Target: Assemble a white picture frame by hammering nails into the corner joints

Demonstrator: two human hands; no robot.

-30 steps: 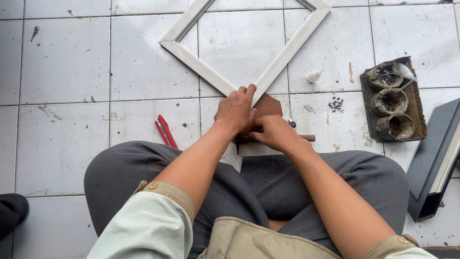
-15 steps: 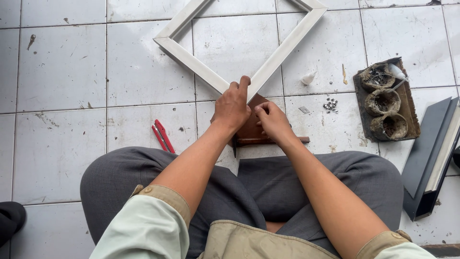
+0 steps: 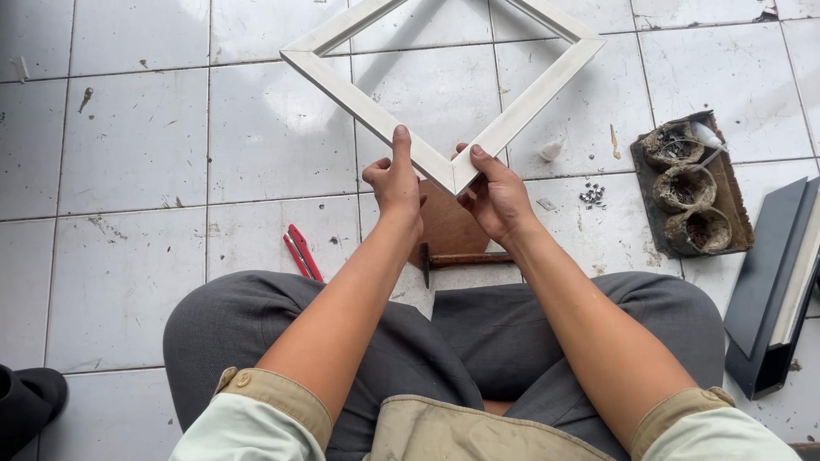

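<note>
A white square picture frame [image 3: 359, 102] lies corner-on in front of me on the tiled floor. My left hand [image 3: 395, 179] grips its nearest corner from the left, thumb laid along the moulding. On the right arm of that same corner rests the thumb of my right hand [image 3: 495, 198], which grips it too. Under the corner sits a brown wooden board [image 3: 446, 229], and a small hammer [image 3: 461, 259] lies across the board's near edge, between my hands and my crossed legs.
A red cutter [image 3: 302, 251] lies on the tiles left of my left forearm. To the right are a scatter of small nails [image 3: 591, 196], a dark tray with three round pots [image 3: 692, 189], and dark frame mouldings [image 3: 776, 282]. A black shoe [image 3: 26, 405] is at bottom left.
Both hands have left the board and hammer and moved up to the frame's near corner, gripping it. The hammer now lies free on the board.
</note>
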